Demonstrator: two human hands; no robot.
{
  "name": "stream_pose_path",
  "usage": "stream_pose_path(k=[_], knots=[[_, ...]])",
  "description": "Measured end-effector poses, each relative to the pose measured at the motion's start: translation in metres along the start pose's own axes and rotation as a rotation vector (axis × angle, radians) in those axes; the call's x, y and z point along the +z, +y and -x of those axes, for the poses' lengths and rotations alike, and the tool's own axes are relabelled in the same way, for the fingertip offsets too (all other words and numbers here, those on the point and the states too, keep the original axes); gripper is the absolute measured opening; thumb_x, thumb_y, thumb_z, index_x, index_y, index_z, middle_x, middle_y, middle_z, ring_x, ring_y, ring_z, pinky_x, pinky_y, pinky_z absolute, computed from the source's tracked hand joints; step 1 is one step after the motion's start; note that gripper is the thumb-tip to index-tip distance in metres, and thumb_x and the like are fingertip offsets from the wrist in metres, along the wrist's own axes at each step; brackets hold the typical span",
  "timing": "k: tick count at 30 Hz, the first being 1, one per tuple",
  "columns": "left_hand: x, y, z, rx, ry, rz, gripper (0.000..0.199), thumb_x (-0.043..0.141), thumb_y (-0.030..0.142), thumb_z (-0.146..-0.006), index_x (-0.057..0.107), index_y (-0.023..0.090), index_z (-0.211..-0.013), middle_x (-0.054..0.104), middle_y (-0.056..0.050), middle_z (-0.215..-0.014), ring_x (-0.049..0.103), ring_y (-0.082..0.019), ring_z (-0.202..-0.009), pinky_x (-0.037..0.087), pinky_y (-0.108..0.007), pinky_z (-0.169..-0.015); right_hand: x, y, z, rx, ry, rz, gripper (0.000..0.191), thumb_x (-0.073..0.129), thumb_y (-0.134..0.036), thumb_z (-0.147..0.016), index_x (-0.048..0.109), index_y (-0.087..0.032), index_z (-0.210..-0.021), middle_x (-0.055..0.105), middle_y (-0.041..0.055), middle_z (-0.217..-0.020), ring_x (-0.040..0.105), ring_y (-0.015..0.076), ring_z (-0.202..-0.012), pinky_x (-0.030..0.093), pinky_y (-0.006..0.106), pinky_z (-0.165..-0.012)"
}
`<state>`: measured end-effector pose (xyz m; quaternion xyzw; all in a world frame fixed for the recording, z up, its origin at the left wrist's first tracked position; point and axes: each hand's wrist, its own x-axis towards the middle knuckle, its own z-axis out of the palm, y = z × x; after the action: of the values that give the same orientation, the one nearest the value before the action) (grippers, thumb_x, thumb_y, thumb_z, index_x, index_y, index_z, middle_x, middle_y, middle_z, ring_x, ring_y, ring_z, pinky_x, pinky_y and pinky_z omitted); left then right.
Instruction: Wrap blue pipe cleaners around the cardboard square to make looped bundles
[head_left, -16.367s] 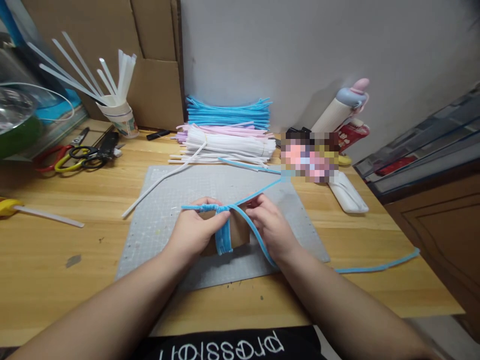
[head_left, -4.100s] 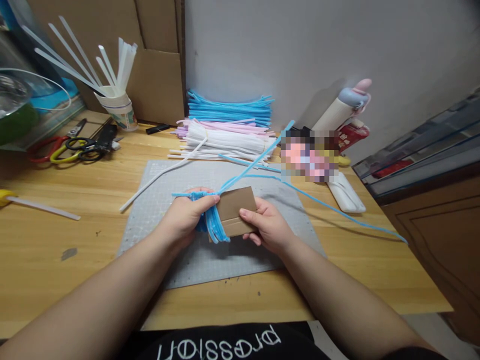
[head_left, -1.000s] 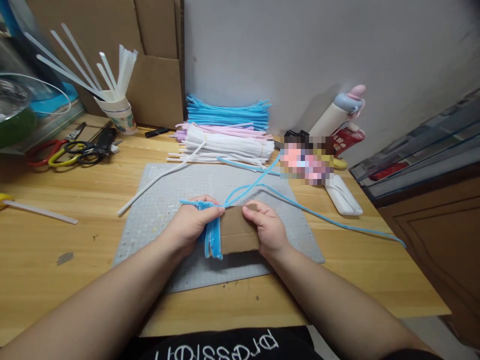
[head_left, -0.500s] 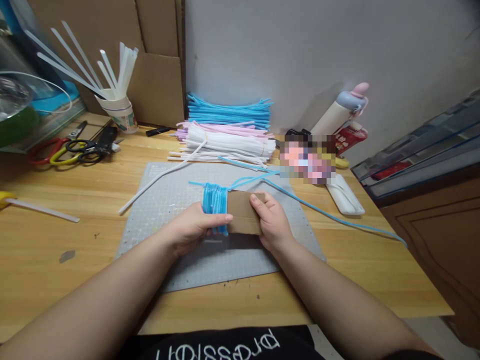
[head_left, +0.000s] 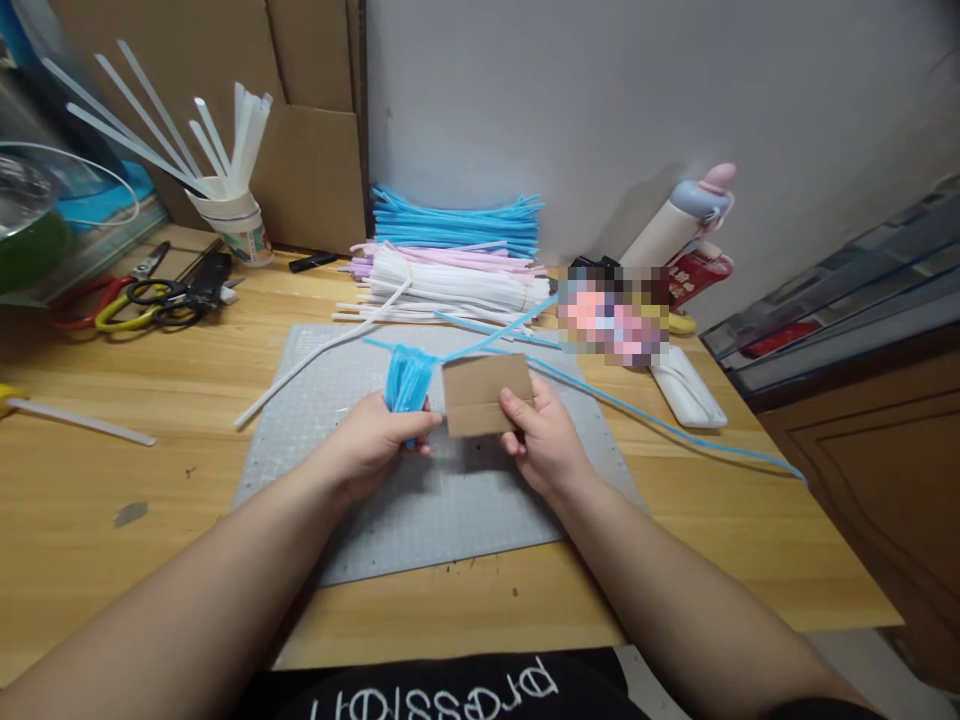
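My left hand (head_left: 382, 440) is closed round the lower end of a looped bundle of blue pipe cleaners (head_left: 410, 380). Loose blue ends stick out from the bundle's top, to the left and to the upper right. My right hand (head_left: 546, 435) pinches a rectangular piece of brown cardboard (head_left: 480, 395) by its right side, thumb on top. A narrow gap separates the cardboard from the bundle. Both are held above the grey cutting mat (head_left: 465, 520). A long blue pipe cleaner (head_left: 637, 400) stretches off to the right.
Blue (head_left: 457, 225), pink and white pipe cleaners (head_left: 457, 280) lie behind the mat. Scissors (head_left: 161, 300) and a cup of white sticks (head_left: 236, 225) are at the left. A bottle (head_left: 667, 225) and a white packet (head_left: 688, 388) are at the right.
The blue bundle has come off the cardboard and now sits in my left hand, slightly further left, its lower end squeezed together. The cardboard is bare in my right hand.
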<state>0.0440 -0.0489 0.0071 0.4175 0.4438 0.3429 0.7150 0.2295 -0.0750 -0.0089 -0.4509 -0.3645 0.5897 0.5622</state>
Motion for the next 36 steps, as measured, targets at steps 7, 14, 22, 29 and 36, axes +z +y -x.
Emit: stream_pose_path(k=[7,14,22,29,36], knots=[[-0.006,0.003,-0.001,0.043,0.066,-0.041,0.025,0.076,0.037,-0.068,0.063,0.016,-0.072,0.061,0.001,-0.061,0.054,-0.012,-0.057,0.036,-0.024,-0.055,-0.019,-0.011,-0.009,0.064,-0.072,0.372,0.025,0.065,-0.038,-0.077,0.055,-0.021,-0.093,0.055,-0.0043,-0.065,0.04,0.007,-0.041,0.028,0.018,-0.03],[0.003,0.003,0.007,-0.112,-0.16,0.218,0.029,0.075,0.039,-0.072,0.069,0.017,-0.09,0.07,-0.006,-0.09,0.063,-0.017,-0.078,0.049,-0.031,-0.073,-0.013,-0.017,0.002,-0.271,0.084,0.836,0.03,0.063,-0.046,-0.078,0.069,-0.019,-0.091,0.064,0.0115,-0.097,0.057,0.0265,-0.096,0.049,0.035,-0.073],[0.019,-0.015,0.013,-0.145,-0.313,0.031,0.023,0.08,0.032,-0.066,0.069,0.016,-0.079,0.069,-0.002,-0.073,0.062,-0.014,-0.067,0.049,-0.029,-0.071,0.017,-0.003,0.021,0.349,-0.294,-0.083,0.031,0.068,-0.045,-0.077,0.067,-0.018,-0.092,0.066,0.0016,-0.07,0.057,0.0119,-0.057,0.051,0.026,-0.057],[0.011,-0.009,0.01,-0.172,-0.294,-0.085,0.03,0.065,0.045,-0.078,0.071,0.016,-0.082,0.073,-0.01,-0.082,0.067,-0.02,-0.075,0.049,-0.03,-0.068,0.011,-0.006,0.015,0.314,-0.291,-0.144,0.027,0.067,-0.041,-0.08,0.068,-0.014,-0.078,0.066,0.0026,-0.063,0.057,0.011,-0.052,0.049,0.023,-0.051],[0.011,-0.001,0.01,-0.23,-0.256,-0.144,0.035,0.066,0.047,-0.074,0.07,0.013,-0.08,0.072,-0.008,-0.077,0.065,-0.017,-0.069,0.049,-0.028,-0.065,0.01,-0.008,0.012,0.303,-0.294,-0.147,0.024,0.069,-0.035,-0.077,0.069,-0.011,-0.08,0.069,0.0042,-0.064,0.062,0.0138,-0.054,0.053,0.027,-0.057]])
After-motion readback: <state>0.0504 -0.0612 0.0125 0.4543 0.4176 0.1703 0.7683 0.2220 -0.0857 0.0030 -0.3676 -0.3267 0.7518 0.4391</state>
